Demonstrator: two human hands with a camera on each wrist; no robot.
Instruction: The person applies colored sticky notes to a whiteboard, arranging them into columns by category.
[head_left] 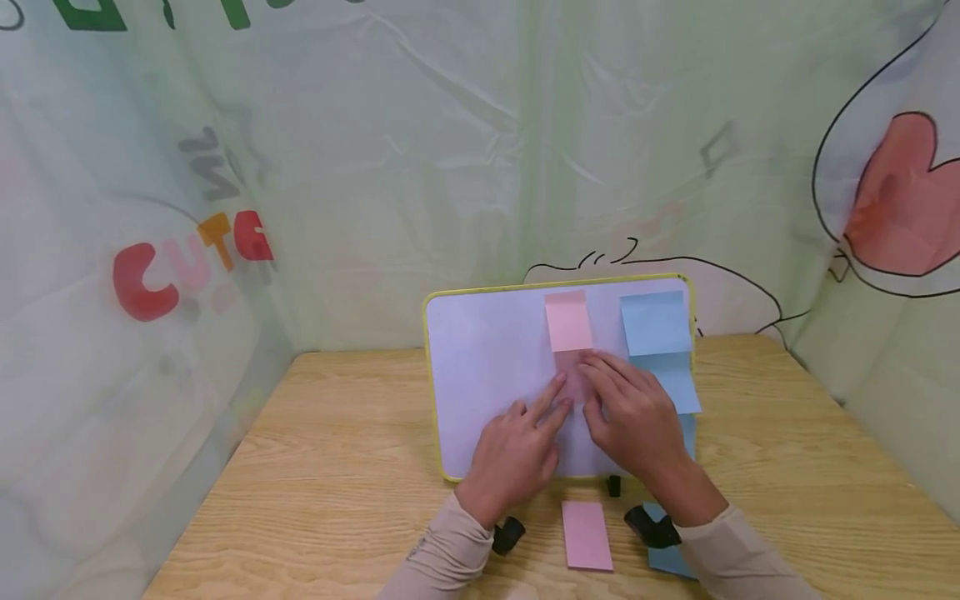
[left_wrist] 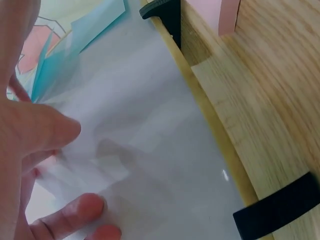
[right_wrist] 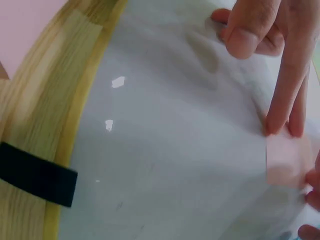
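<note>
A white board (head_left: 487,358) with a yellow rim stands tilted on the table. On it, an upper pink sticky note (head_left: 567,321) hangs above a second pink sticky note (head_left: 573,385), which both hands touch. Two extended fingers of my left hand (head_left: 517,450) rest at the lower note's left edge; its other fingers bend inward. From the right, the fingertips of my right hand (head_left: 637,408) press the same note near its top. In the right wrist view this pink note (right_wrist: 285,162) lies against the board between the two hands' fingertips.
Blue sticky notes (head_left: 656,321) run down the board's right side, partly behind my right hand. A pink pad (head_left: 587,536) and a blue pad (head_left: 670,562) lie on the wooden table (head_left: 337,467) in front. Black feet (left_wrist: 277,207) hold the board's lower edge.
</note>
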